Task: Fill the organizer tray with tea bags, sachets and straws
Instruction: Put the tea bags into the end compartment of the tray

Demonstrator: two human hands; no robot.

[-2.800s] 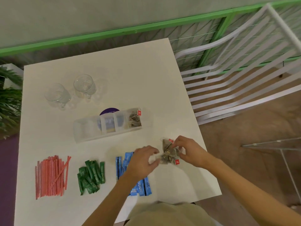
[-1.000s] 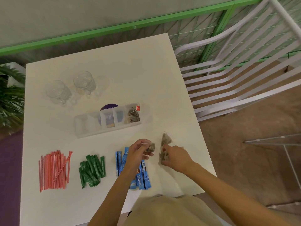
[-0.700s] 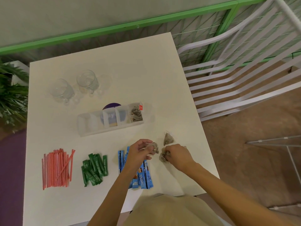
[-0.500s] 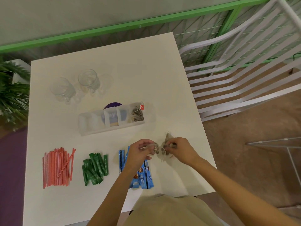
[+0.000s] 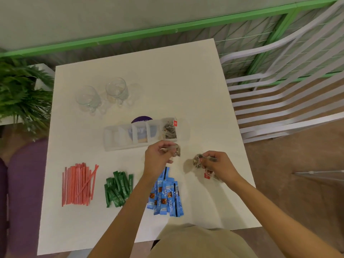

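**You:** Organizer tray (image 5: 111, 138), where is it?

**Spotter:** Head view: it sits mid-table, just far of your hands. Only its rightmost compartment holds tea bags (image 5: 168, 132). I see no task items in the other compartments.

**You:** And my hands?

**Spotter:** Your left hand (image 5: 158, 157) pinches one tea bag (image 5: 176, 150) in curled fingertips, just near of that filled compartment. Your right hand (image 5: 217, 164), further right, pinches a second bag (image 5: 197, 162). Its red tag (image 5: 206, 175) dangles on a string toward the table (image 5: 167, 81).

**You:** What could go wrong?

**Spotter:** The strings, I'd judge. That dangling tag could snag the tray wall, or catch a bag already inside and drag it out as you pull away. If you let go too soon, a bag lands short on the table. Your left forearm passes over the blue sachets (image 5: 165, 194), so a low sweep could scatter them. The red straws (image 5: 78, 185) and green sachets (image 5: 118, 189) lie near left, not yet loaded.
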